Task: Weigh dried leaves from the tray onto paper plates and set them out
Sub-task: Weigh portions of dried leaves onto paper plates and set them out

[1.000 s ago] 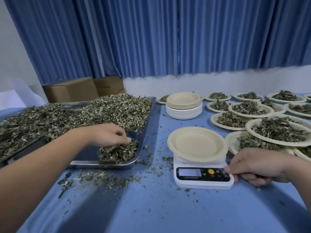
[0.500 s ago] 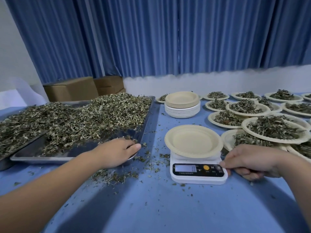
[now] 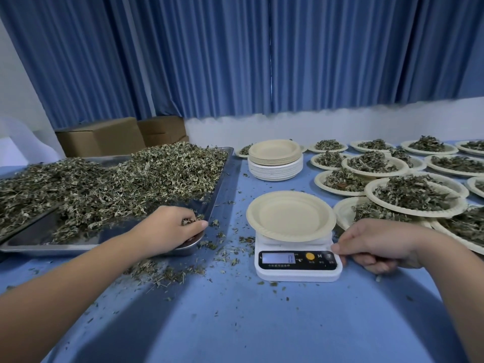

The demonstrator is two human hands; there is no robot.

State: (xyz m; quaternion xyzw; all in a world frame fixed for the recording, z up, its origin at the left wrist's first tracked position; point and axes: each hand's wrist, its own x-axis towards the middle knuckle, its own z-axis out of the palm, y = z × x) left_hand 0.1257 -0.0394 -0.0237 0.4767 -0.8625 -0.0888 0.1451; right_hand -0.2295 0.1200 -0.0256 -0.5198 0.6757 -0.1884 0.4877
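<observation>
1. Left hand (image 3: 170,229) sits at the near right corner of the tray (image 3: 36,235), grip closed round a small clump of dried leaves (image 3: 190,221).
2. The main heap (image 3: 136,176) fills the tray's far and left parts. Bare metal shows along the near side.
3. Tray lies on the left of the blue surface (image 3: 235,318). Loose leaf bits (image 3: 167,272) are scattered just near and right of its corner.
4. Scale (image 3: 298,271) stands right of the tray, white with a black front panel. The display (image 3: 279,258) reads 0.
5. Empty paper plate (image 3: 290,216) rests level on the scale's top.
6. Right hand (image 3: 377,247) is at the scale's right edge with its thumb tip on the top corner. The fingers are curled and the grip looks pinched on that edge, though the underside is hidden.
7. Plate stack (image 3: 275,163) stands beyond the scale, tan plates on white ones.
8. Filled plates (image 3: 416,197) crowd the right side from near to far. Some overlap, each holding a mound of leaves.
9. Cardboard boxes (image 3: 102,137) sit behind the tray, with blue curtains (image 3: 235,61) across the back.
</observation>
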